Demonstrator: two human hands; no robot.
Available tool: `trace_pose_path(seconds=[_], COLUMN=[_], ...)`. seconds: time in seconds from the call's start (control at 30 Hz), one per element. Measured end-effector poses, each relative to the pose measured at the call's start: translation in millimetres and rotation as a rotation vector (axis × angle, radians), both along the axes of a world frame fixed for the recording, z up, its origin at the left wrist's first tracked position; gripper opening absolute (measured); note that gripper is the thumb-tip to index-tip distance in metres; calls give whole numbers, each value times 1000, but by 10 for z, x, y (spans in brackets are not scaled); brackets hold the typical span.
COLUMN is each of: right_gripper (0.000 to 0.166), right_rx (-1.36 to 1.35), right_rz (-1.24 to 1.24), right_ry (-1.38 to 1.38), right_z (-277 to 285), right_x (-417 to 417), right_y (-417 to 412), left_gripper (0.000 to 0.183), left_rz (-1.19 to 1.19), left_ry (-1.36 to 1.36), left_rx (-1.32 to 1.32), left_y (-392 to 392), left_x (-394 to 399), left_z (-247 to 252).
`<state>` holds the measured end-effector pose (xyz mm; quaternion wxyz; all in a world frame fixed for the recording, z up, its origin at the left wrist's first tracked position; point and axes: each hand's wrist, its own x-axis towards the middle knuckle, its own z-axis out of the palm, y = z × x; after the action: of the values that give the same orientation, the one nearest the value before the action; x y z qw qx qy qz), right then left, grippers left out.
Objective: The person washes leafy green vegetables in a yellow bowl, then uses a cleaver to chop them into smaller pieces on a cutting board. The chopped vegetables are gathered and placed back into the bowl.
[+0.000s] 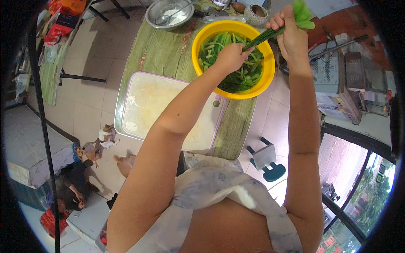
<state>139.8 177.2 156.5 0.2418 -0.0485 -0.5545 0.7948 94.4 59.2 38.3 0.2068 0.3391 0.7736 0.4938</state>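
Observation:
A yellow plastic basin (269, 72) holds water and leafy green vegetables (250, 76), at the table's far right corner. My right hand (292, 38), raised beyond the basin's right rim, is closed around the upper part of a bunch of greens (265, 36); pale green leaves stick out above the fist. The bunch slants down to the left, and my left hand (232, 57) grips its lower end just above the basin. Below my left forearm lies a white cutting board (158, 104) with a purple edge, wet in places.
On the wooden-patterned table (164, 53) stand a metal bowl (150, 15) with white powder and a spoon, and a speckled pot (256, 14). A small stool (265, 156) is on the floor at right. Several small animals (107, 136) and a seated person (74, 186) are at left.

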Motion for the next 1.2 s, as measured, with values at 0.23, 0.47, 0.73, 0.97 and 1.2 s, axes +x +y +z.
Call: trace_pose_path(seconds=[0.23, 0.47, 0.73, 0.97, 1.2], right_gripper=[31, 31, 31, 33, 31], right_rx=[124, 159, 192, 179, 119], right_rz=[-30, -28, -60, 17, 49], right_ry=[-26, -18, -72, -325, -181], right_z=[19, 90, -147, -163, -150], right_x=[25, 83, 41, -12, -47], right_y=[113, 178, 298, 242, 240], left_gripper=[48, 43, 39, 38, 34], left_rz=[-66, -319, -198, -404, -418], left_ry=[1, 321, -134, -138, -311], left_rx=[-165, -563, 471, 619, 492], left_y=[-73, -256, -3, 369, 334], left_x=[-59, -252, -379, -365, -224], left_z=[-193, -284, 532, 550, 657])
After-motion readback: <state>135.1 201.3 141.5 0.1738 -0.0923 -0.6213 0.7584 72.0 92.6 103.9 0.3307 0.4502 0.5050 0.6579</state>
